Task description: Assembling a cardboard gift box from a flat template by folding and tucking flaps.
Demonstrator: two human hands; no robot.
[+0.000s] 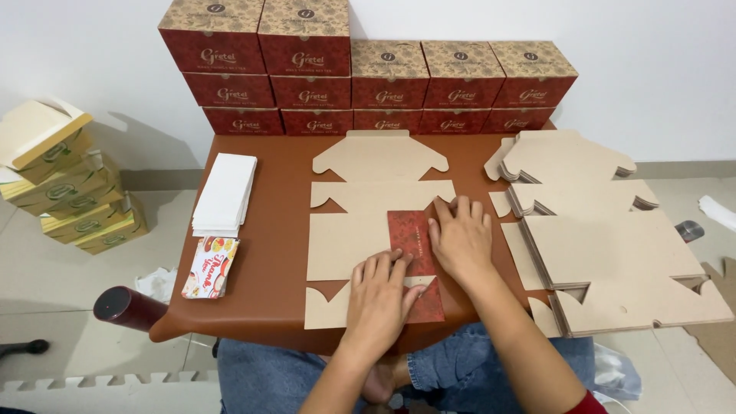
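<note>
Nearest the viewer, the left hand lies flat, fingers released, pressing the lower part of a folded red panel of a box blank. Just beyond, the right hand also lies flat and open-fingered, pressing the panel's upper right edge. The blank lies unfolded, brown side up, at the middle of the brown bench. To the right, a stack of flat blanks overhangs the bench edge. To the left lie printed cards and, beyond them, a pile of white sheets. Farthest back, assembled red boxes stand stacked against the wall.
</note>
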